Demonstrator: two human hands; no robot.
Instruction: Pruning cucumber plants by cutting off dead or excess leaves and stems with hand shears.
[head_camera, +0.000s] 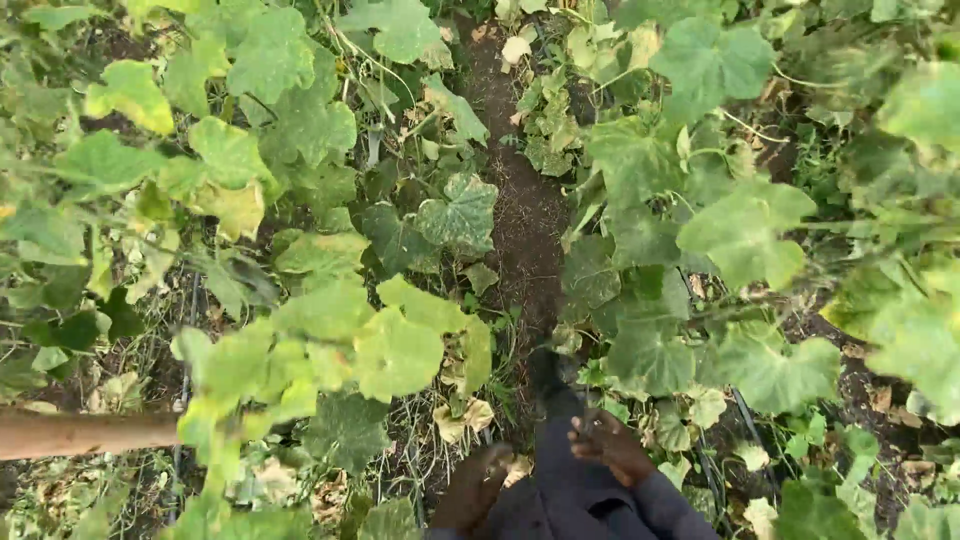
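I look straight down at a narrow strip of dark soil (525, 220) running between two beds of broad-leaved vines. My right hand (612, 447) hangs low at the bottom of the view, over my dark trouser leg (560, 470). Its fingers are loosely curled and slightly apart, with nothing in them. A dark grey sleeve (672, 508) covers that wrist. My left hand (472, 488) shows at the bottom edge, blurred and partly cut off. I cannot make out its fingers or whether it holds anything. Neither hand touches a plant.
Large green and yellowing vine leaves (400, 350) crowd both sides, with more leaves at the right (745, 230). A brown wooden pole (85, 434) lies across the lower left. Thin dark hoses (742, 412) run along the ground under the leaves. Dry fallen leaves (465, 418) lie near my legs.
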